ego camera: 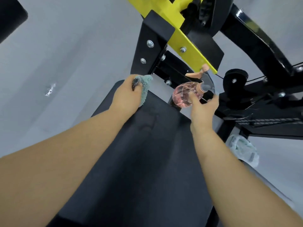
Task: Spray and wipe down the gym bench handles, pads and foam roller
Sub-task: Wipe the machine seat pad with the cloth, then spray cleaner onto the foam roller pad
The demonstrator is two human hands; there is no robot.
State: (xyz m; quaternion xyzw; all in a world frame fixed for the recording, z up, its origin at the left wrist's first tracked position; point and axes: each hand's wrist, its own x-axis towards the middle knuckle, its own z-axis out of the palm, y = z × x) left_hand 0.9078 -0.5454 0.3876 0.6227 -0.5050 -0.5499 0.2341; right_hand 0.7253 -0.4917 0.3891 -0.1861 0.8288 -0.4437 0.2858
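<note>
While cloth (145, 89) fills left fingers (131, 90), bottle (185, 95) touches right fingers (195, 99)

Black bench pad (147, 153), teal cloth (145, 89), pink spray bottle (185, 95)

We note a pale grey floor (68, 54), a wet glint (50, 90) on it at left, we list a clear plastic bag (244, 150) with greenish contents at right, beside the black frame, and a dark corner object (11, 15), top left.
</note>
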